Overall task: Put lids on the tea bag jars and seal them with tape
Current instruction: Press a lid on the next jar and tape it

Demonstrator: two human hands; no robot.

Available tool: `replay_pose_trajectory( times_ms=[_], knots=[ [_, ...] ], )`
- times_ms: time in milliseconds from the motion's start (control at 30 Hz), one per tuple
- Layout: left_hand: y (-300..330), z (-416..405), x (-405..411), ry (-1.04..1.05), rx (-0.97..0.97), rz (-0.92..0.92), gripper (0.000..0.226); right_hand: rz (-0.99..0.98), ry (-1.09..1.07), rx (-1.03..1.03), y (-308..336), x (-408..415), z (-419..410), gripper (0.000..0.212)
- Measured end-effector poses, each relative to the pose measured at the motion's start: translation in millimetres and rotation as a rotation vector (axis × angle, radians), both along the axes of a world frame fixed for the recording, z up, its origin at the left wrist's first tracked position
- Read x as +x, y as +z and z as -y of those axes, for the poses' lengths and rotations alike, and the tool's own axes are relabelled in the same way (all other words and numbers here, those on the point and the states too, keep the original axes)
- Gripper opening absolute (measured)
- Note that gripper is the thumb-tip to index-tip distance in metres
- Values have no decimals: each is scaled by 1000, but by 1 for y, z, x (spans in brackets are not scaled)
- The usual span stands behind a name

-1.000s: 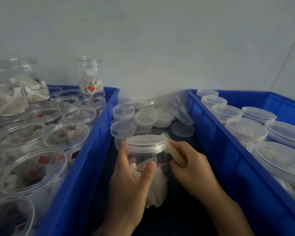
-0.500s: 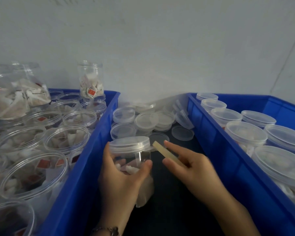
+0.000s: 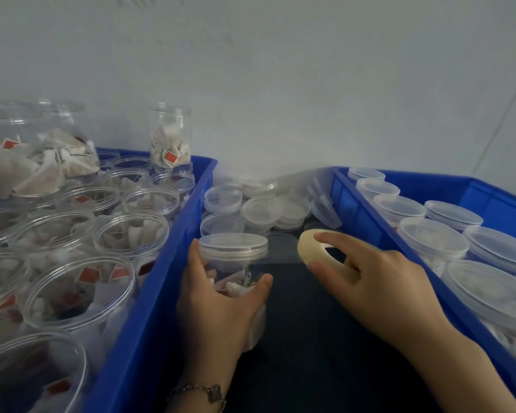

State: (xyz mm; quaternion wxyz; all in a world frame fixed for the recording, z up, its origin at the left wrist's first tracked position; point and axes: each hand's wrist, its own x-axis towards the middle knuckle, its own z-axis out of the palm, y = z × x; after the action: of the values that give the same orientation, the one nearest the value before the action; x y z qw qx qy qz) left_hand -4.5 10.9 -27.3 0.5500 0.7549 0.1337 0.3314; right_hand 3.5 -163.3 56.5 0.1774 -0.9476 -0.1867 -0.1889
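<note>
Where crates flank, dark surface (image 3: pixel 310 338), seemingly matte, pale wall (image 3: pixel 280 84)

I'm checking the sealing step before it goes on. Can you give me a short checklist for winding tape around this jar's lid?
1. Lid sits on the held jar: ok, it looks level.
2. Left hand grips the jar body: ok.
3. Right hand holds the tape roll: ok.
4. Tape strip runs from roll to lid seam: ok, a clear strip spans the gap.
5. Strip stuck firmly to the seam: cannot tell.
6. Room to turn the jar between the blue crates: ok.
</note>
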Motion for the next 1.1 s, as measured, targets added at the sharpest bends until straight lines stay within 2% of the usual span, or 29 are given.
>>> replay_pose_trajectory(
  times_ms=[100, 200, 300, 367, 467, 633, 767, 833, 900, 933, 967, 1033, 1100],
  knots=[
    [2, 0, -3, -82, -83, 37, 97, 72, -47, 15, -5, 15, -4, 68],
    [5, 0, -7, -165, -213, 28, 83, 58, -37, 2, -7, 29, -5, 77],
    [11, -1, -10, -286, -311, 29, 57, 6, -32, -22, -5, 38, -6, 82],
    [14, -1, -12, -365, -365, 51, 50, -46, -33, -25, -5, 44, -5, 88],
    [17, -2, -13, -451, -462, 50, 60, -118, -37, -7, -3, 49, -4, 90],
    [18, -8, -13, -628, -516, 65, 66, -12, -17, 26, 4, 51, -3, 97],
    [16, -12, -13, -783, -554, 29, 64, -175, 29, 42, 3, 56, -7, 95],
    [16, -9, -13, -807, -480, -36, 80, -226, 100, 59, -1, 57, -7, 90],
    [17, -10, -17, -856, -428, -94, 118, -261, 180, 80, -3, 55, -5, 101],
    [15, -10, -18, -901, -431, -114, 129, -271, 198, 93, -3, 55, -4, 106],
    [16, -10, -16, -932, -470, -134, 121, -280, 204, 103, -3, 55, -2, 107],
    [21, -13, -15, -899, -579, -143, 104, -315, 205, 96, -3, 54, -2, 92],
    [14, -18, -10, -795, -589, -90, 105, -358, 169, 48, -5, 53, -3, 68]
  ],
)
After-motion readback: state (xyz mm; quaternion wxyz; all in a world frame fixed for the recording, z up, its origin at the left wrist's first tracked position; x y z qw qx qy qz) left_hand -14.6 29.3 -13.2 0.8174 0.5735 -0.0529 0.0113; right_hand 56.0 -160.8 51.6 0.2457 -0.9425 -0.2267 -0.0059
